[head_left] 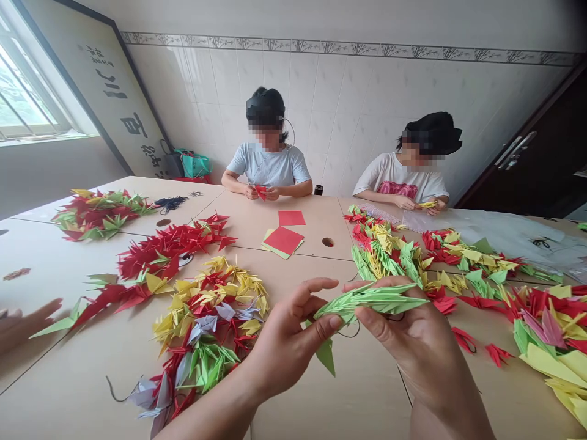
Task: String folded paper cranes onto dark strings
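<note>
Both my hands hold a bundle of green folded paper cranes (372, 299) above the table. My left hand (287, 339) pinches its left end between thumb and fingers. My right hand (415, 339) wraps round the right half, thumb underneath. A dark string (348, 334) hangs in a loop below the bundle. One loose green paper tip (326, 355) points down between my hands.
Strings of red, yellow, green and grey cranes (206, 330) lie to my left, more piles (403, 256) to the right. Red and green paper squares (283, 240) lie mid-table by a round hole (327, 242). Two people fold across the table. Another person's hand (22, 324) rests at far left.
</note>
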Motion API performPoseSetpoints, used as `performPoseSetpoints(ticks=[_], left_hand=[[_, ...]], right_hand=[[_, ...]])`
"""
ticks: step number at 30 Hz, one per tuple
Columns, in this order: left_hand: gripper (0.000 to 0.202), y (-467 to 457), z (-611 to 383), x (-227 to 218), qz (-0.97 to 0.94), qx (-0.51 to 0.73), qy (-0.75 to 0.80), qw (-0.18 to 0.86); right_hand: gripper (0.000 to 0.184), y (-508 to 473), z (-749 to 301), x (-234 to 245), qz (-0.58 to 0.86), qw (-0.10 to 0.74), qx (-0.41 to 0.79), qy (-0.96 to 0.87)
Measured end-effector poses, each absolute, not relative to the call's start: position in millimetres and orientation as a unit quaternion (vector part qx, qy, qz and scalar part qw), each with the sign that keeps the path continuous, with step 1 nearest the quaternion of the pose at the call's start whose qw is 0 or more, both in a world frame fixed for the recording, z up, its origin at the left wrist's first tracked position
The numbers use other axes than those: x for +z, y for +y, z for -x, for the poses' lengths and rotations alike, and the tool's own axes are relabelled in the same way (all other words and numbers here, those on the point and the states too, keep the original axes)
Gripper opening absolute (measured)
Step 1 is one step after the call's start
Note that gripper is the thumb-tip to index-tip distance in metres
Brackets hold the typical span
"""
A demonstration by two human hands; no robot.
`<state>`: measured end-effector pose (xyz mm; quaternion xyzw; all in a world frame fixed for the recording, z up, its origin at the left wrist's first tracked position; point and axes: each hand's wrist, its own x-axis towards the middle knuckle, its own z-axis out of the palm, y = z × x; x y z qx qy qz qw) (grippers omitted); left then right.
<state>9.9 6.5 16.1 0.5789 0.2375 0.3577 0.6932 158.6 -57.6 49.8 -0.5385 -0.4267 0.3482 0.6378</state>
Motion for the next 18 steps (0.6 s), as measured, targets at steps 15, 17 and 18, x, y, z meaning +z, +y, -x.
performPoseSetpoints(ticks=[15, 17, 18], left_hand=[[0.084, 16.6, 4.5, 19.4, -0.727, 0.283, 0.245, 0.576], [0.089, 18.5, 5.7, 18.8, -0.750, 0.236, 0.253, 0.564], [0.089, 18.9, 5.1, 18.1, -0.755, 0.225, 0.254, 0.561]], right_hand=[[0.021, -49.2, -186.1, 38.9, 0.450, 0.738, 0.291, -0.410], [0.020, -50.0, -185.9, 42.7, 0.430, 0.758, 0.297, -0.392], [0.019, -50.4, -185.4, 44.5, 0.426, 0.765, 0.297, -0.382]])
